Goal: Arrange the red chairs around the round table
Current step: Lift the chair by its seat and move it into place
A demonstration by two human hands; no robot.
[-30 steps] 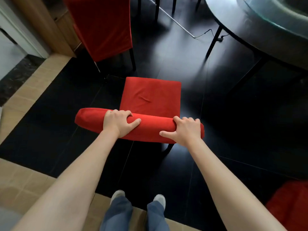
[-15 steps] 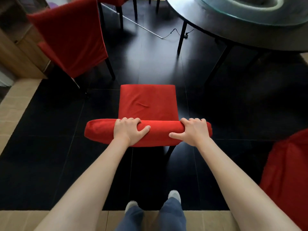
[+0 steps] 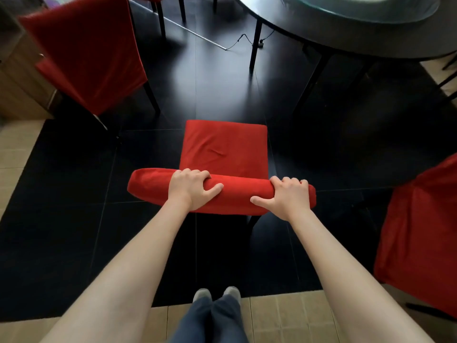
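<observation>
Head view. The held red chair [image 3: 226, 154] stands on the dark floor [image 3: 74, 231], directly in front of the person, with its seat facing away from them toward the round table [image 3: 358, 43]. The chair is near the table but apart from it; a strip of bare floor lies between the front edge of the seat and the nearest table leg [image 3: 254, 43].

The left hand [image 3: 189, 188] grips the padded top edge of the backrest, left of its middle. Its fingers are curled over the far side of the edge, and the thumb lies along the near side, pointing right. The right hand [image 3: 290, 195] grips the same edge close to its right end. Its fingers are curled over the top, and the thumb is extended to the left along the near face. Both hands are clamped on the backrest, well apart from each other.

A second red chair [image 3: 89, 53] stands at the upper left, its backrest tilted in this wide-angle view, just beside a wooden cabinet [image 3: 17, 90]. A third red chair [image 3: 420, 233] is partly visible at the right edge, near the held chair. A thin cable [image 3: 243, 38] runs across the floor under the table. A glass turntable [image 3: 366, 8] rests on the table top. The person's feet stand at the border between the dark floor and the beige tiles [image 3: 284, 315].
</observation>
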